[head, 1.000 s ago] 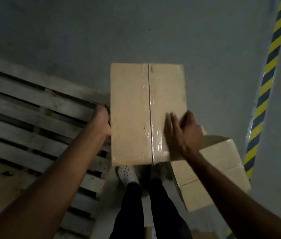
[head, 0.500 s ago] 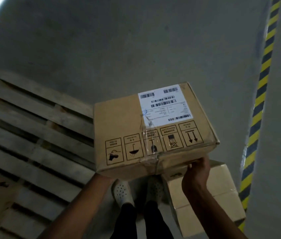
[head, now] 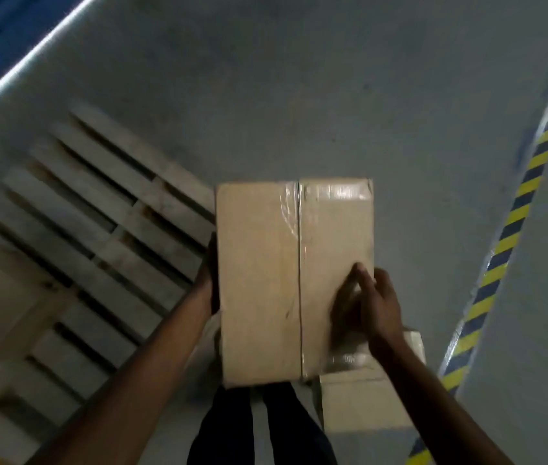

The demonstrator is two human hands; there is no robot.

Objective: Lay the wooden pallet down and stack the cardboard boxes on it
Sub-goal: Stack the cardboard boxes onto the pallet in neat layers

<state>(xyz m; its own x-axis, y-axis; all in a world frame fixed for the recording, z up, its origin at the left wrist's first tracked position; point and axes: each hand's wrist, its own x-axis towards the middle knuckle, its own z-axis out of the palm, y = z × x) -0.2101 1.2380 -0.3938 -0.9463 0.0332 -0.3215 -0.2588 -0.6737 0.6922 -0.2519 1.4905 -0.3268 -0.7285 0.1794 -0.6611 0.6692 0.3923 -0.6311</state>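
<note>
View from a head camera looking down at a grey floor [head: 299,95]. On the left, a wooden pallet [head: 98,236] lies flat, its slats running diagonally, blurred.

The left arm reaches up from the bottom left corner. The left hand [head: 210,273] is pressed against the left side of a cardboard box [head: 259,280]. Only the hand's dark edge shows past the box, so how its fingers lie cannot be told.

The box is held in the air at centre frame, just right of the pallet's near corner and above the person's dark trouser legs [head: 225,431]. Its long top face points up, with a taped seam down the middle.

The right hand [head: 370,307] lies on the top face near the right edge. Its fingers [head: 361,280] are straight and close together, resting flat rather than curled around anything.

Below the right forearm, a second cardboard box [head: 366,407] sits on the floor. Further right, a yellow and black striped line [head: 517,209] runs diagonally along the floor.

Half a second earlier, the held box was tipped so that a white shipping label and printed handling symbols faced the camera. The right hand then gripped it from beneath its lower right corner. Now the taped face is on top and the right hand is above it. The white shoes seen then are now hidden by the box.
</note>
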